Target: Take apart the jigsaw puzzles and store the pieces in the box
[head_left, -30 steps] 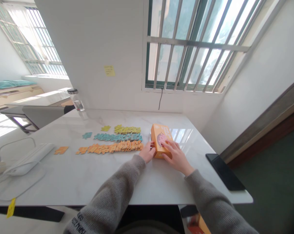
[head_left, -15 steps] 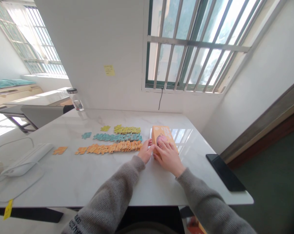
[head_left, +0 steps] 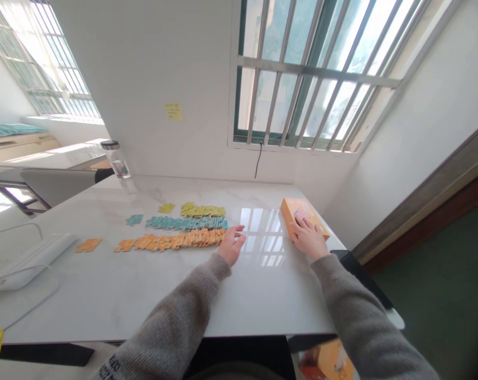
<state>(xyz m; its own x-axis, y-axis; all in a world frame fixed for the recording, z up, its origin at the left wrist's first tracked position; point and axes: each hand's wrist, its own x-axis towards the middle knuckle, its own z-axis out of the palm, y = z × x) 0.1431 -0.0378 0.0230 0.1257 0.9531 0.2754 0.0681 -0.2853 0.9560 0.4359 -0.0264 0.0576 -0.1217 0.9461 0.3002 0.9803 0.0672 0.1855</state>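
Observation:
An orange cardboard box (head_left: pixel 296 207) with a pink picture on its top lies at the right side of the table. My right hand (head_left: pixel 310 240) is on it, fingers over the top and thumb by the near left edge. My left hand (head_left: pixel 231 246) hovers open and unoccupied at the right end of a row of orange puzzle pieces (head_left: pixel 175 240). Behind that row run a row of teal puzzle pieces (head_left: pixel 183 222) and a shorter row of yellow puzzle pieces (head_left: pixel 205 211), overlapping like fanned cards. A few single pieces, such as an orange puzzle piece (head_left: pixel 88 245), lie off to the left.
The white table (head_left: pixel 143 295) meets the wall at the back. A clear bottle (head_left: pixel 118 161) stands at the far left corner. White cables and a power strip (head_left: pixel 33 264) lie at left. A black tablet-like slab (head_left: pixel 361 277) lies by the right edge, partly behind my right sleeve.
The orange box has slid to the right under my right hand. My left hand has come away from the box and stays near the puzzle rows. The view has shifted slightly.

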